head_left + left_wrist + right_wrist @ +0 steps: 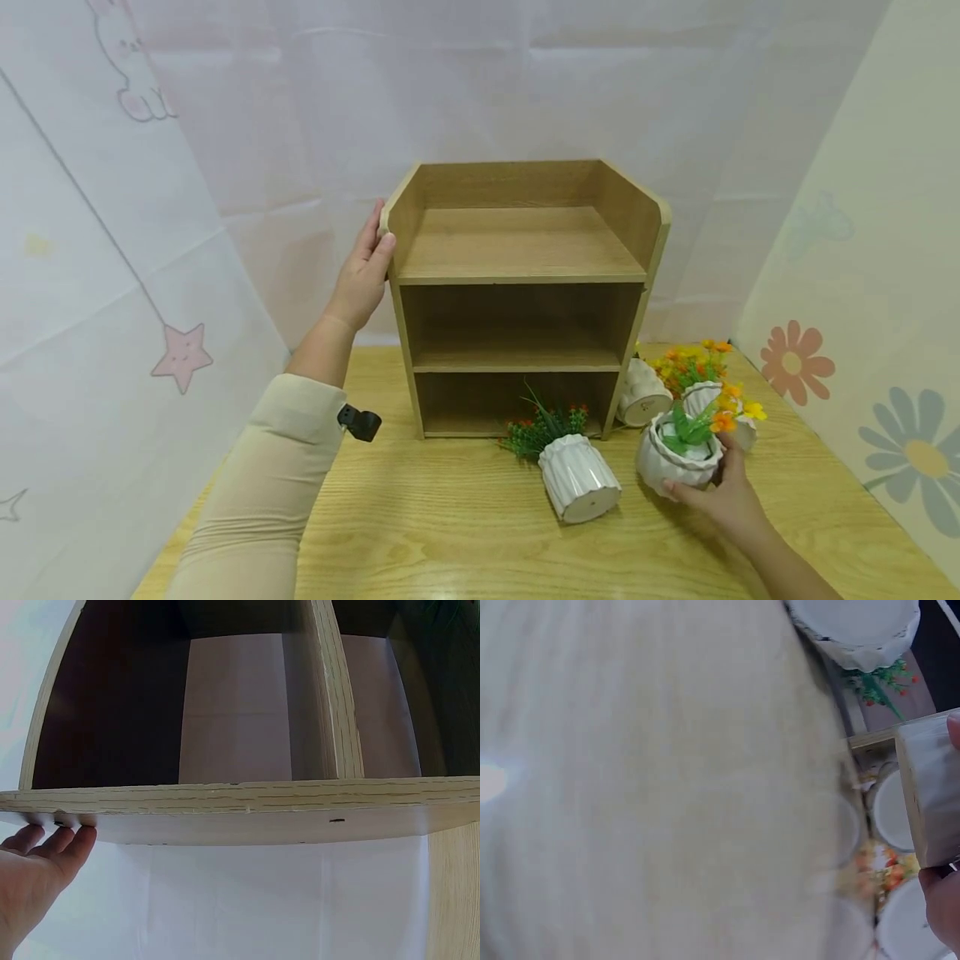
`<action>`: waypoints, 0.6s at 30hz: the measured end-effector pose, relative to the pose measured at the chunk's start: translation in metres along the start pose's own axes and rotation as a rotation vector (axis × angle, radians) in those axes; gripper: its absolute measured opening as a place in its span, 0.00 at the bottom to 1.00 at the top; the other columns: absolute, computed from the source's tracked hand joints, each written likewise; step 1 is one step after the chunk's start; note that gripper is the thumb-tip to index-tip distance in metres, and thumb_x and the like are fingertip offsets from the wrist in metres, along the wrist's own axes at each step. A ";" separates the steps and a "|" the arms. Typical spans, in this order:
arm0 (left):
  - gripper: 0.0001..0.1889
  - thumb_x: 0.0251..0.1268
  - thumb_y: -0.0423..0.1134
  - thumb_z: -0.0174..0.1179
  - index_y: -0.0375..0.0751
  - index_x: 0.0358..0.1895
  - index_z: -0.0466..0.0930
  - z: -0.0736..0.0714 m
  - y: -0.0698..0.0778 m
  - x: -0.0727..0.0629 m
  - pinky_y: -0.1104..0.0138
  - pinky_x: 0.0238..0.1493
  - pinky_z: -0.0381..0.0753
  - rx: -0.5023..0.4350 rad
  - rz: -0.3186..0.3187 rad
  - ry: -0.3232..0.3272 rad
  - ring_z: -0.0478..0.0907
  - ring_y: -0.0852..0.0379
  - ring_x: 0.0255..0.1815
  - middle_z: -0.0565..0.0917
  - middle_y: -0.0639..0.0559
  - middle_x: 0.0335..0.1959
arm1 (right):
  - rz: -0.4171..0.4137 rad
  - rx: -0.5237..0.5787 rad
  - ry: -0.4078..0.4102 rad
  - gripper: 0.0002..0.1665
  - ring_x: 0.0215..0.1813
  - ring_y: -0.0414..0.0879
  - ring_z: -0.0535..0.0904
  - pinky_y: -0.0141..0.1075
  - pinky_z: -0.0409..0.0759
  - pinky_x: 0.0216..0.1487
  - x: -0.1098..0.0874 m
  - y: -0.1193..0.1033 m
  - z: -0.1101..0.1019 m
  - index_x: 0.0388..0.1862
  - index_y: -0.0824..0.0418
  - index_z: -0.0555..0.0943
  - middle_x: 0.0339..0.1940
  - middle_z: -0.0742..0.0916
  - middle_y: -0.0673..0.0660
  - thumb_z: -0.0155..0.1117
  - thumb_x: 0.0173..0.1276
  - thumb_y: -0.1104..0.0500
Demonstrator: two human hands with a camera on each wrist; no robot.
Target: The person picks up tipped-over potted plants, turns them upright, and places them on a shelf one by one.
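A small wooden shelf [517,279] stands at the middle of the table with its front facing me. My left hand [362,279] rests against the upper left side panel; in the left wrist view its fingertips [84,838] touch the panel's outer face. At the right, my right hand [723,500] grips a round white flowerpot [667,461] with green leaves, thumb in front and fingers round its far side. The right wrist view shows part of this hand [945,907] at the pot. Left of it, a ribbed white flowerpot [577,479] lies tipped over, its red-berried plant toward the shelf.
More white pots [643,396] with orange and yellow flowers [690,367] crowd together right of the shelf. The wooden table [420,517] is bounded by cloth walls at the back and both sides. A black clip [360,422] hangs at the left sleeve.
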State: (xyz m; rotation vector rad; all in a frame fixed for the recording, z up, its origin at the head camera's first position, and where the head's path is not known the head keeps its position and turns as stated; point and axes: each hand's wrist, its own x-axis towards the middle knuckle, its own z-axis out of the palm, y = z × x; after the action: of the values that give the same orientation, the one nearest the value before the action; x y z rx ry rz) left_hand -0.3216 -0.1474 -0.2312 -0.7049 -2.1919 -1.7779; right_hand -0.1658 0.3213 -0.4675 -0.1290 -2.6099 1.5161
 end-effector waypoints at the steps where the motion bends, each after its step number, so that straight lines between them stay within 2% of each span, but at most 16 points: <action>1: 0.30 0.81 0.48 0.36 0.67 0.79 0.38 0.000 0.000 0.000 0.46 0.75 0.60 0.001 0.001 -0.001 0.59 0.44 0.74 0.56 0.45 0.78 | -0.006 -0.008 -0.002 0.65 0.49 0.18 0.58 0.10 0.63 0.44 0.000 -0.003 -0.003 0.75 0.68 0.31 0.71 0.58 0.78 0.71 0.62 0.59; 4: 0.30 0.81 0.48 0.37 0.67 0.79 0.38 0.000 0.000 0.000 0.47 0.75 0.59 0.005 0.003 -0.002 0.59 0.44 0.75 0.55 0.45 0.79 | -0.006 -0.038 0.000 0.66 0.46 0.17 0.60 0.12 0.67 0.40 0.003 -0.015 -0.012 0.76 0.67 0.29 0.69 0.60 0.78 0.71 0.62 0.57; 6: 0.30 0.81 0.48 0.37 0.67 0.79 0.38 0.001 0.000 0.000 0.48 0.75 0.59 0.005 0.006 -0.001 0.59 0.45 0.75 0.55 0.45 0.79 | -0.007 -0.044 -0.005 0.67 0.48 0.21 0.62 0.13 0.69 0.40 0.006 -0.025 -0.019 0.76 0.66 0.26 0.69 0.59 0.79 0.70 0.63 0.56; 10: 0.30 0.81 0.48 0.37 0.67 0.79 0.39 0.001 0.001 0.001 0.48 0.75 0.60 0.007 0.008 0.006 0.60 0.45 0.74 0.55 0.45 0.79 | -0.058 -0.027 0.008 0.66 0.49 0.23 0.63 0.13 0.71 0.40 0.014 -0.044 -0.033 0.75 0.66 0.25 0.69 0.58 0.76 0.69 0.65 0.57; 11: 0.30 0.81 0.48 0.37 0.67 0.79 0.39 0.001 0.001 0.001 0.47 0.75 0.60 0.006 0.007 0.007 0.60 0.45 0.74 0.56 0.45 0.79 | -0.080 -0.016 0.013 0.65 0.49 0.23 0.64 0.14 0.73 0.40 0.016 -0.048 -0.037 0.75 0.65 0.26 0.68 0.60 0.73 0.68 0.65 0.58; 15: 0.30 0.81 0.47 0.37 0.65 0.80 0.39 0.003 0.002 0.001 0.49 0.75 0.59 0.009 0.007 0.012 0.59 0.46 0.75 0.55 0.46 0.79 | -0.174 0.035 0.042 0.59 0.48 0.20 0.67 0.15 0.75 0.41 0.024 -0.063 -0.050 0.76 0.59 0.32 0.61 0.64 0.48 0.67 0.66 0.63; 18: 0.30 0.81 0.47 0.38 0.64 0.80 0.39 0.004 0.002 0.001 0.51 0.76 0.59 0.004 0.006 0.011 0.58 0.49 0.75 0.54 0.48 0.80 | -0.233 0.079 0.060 0.55 0.48 0.21 0.69 0.15 0.76 0.41 0.029 -0.072 -0.059 0.74 0.52 0.37 0.54 0.65 0.37 0.66 0.64 0.68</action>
State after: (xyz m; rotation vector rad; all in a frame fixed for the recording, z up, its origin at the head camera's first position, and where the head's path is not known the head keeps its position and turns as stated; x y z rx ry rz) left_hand -0.3214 -0.1426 -0.2298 -0.6985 -2.1831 -1.7699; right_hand -0.1867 0.3403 -0.3737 0.1301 -2.4163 1.5049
